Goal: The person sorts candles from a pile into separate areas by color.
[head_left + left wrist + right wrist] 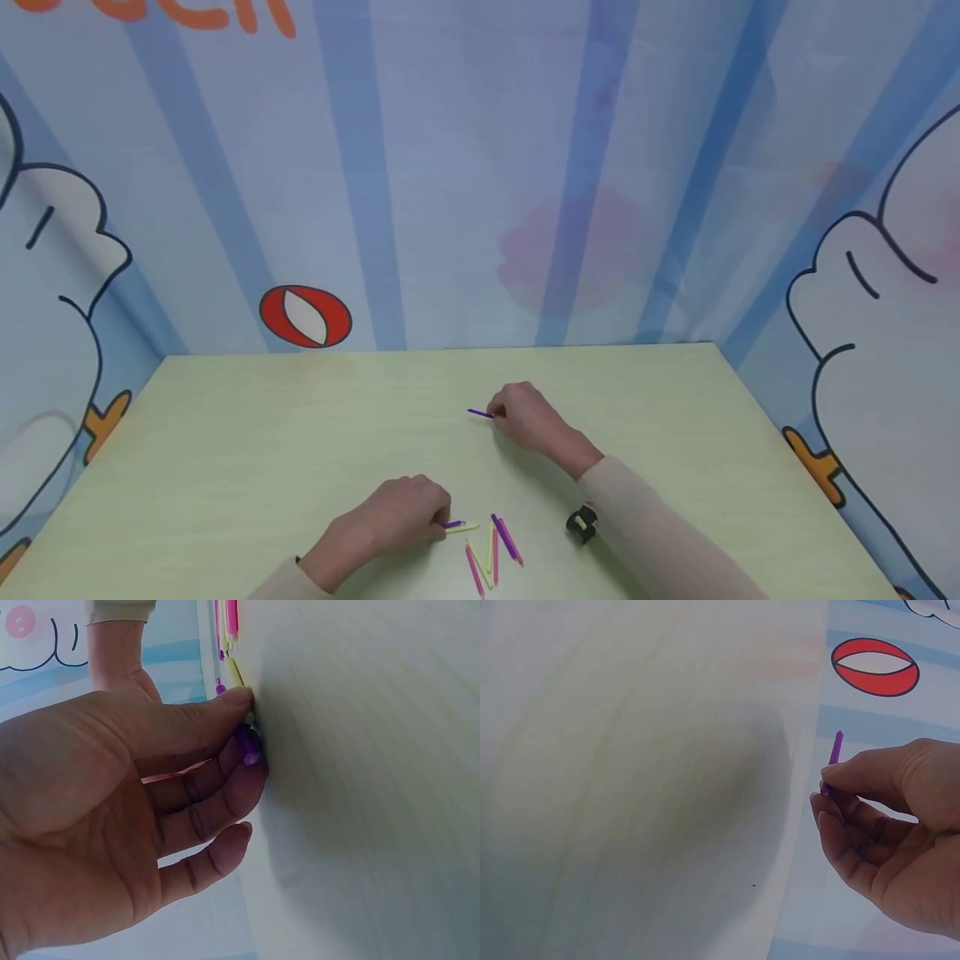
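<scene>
Purple plastic-looking stick (480,412) in its fingertips, the right hand (528,417) hovers over the far half of the table, thumb and fingers pinched narrow on one end while the other end juts out to the left. Nearer the person, the left hand (401,512) is low at the tabletop, its thumb and fingers closed on a second purple stick (453,524); a pale yellow stick (462,529) lies right along it, and whether that one is gripped too cannot be told.

Just right of the left hand, a loose cluster of pink, yellow and purple sticks (496,557) lies on the table (300,433), some touching or crossing at their ends. A small black object (581,525) sits close by the right sleeve (660,525).

Beyond the pale, wood-grained top hangs a blue striped backdrop (465,167). Thick orange lettering (281,17) runs along its upper left, but the frame cuts off the tops, so the word cannot be read for certain. Below the letters is a red oval (305,317) with a white centre, and white cartoon figures (892,358) outlined in black flank both sides.
</scene>
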`<state>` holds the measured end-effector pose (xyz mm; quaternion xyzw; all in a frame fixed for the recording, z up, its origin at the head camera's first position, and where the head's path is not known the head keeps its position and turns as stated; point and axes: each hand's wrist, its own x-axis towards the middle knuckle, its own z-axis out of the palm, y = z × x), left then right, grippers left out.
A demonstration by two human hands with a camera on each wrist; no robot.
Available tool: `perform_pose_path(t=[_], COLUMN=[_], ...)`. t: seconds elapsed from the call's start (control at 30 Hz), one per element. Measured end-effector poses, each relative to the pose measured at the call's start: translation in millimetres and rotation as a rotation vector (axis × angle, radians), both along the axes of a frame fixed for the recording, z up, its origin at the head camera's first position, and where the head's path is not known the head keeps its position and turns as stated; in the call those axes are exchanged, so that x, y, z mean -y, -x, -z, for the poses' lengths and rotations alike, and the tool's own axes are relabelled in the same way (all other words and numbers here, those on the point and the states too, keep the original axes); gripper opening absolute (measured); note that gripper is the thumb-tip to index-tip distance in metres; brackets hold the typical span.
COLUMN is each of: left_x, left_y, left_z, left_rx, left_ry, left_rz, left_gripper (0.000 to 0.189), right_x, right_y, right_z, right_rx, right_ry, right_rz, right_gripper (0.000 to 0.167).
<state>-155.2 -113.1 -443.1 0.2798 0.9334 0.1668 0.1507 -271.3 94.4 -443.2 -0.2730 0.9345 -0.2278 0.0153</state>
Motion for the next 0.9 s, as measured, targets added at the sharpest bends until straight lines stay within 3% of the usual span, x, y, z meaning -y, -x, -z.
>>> perform_pose_path(t=[0.33,0.9], left_x=[0.0,-1.2], left_y=[1.1,2.4], left_z=[0.2,0.0], left_rx=[-0.018,0.010], left_ry=[0.005,0.004], left_rz=[0.008,-0.001], left_gripper=[0.011,0.008], right_x=[3.4,12.9], right_y=[9.5,15.0], right_z=[4.3,6.4], right_rx=[-0.012,0.011], right_ry=[-0.002,-0.051], right_rz=[-0.009,0.030], right_gripper=[0.012,0.015])
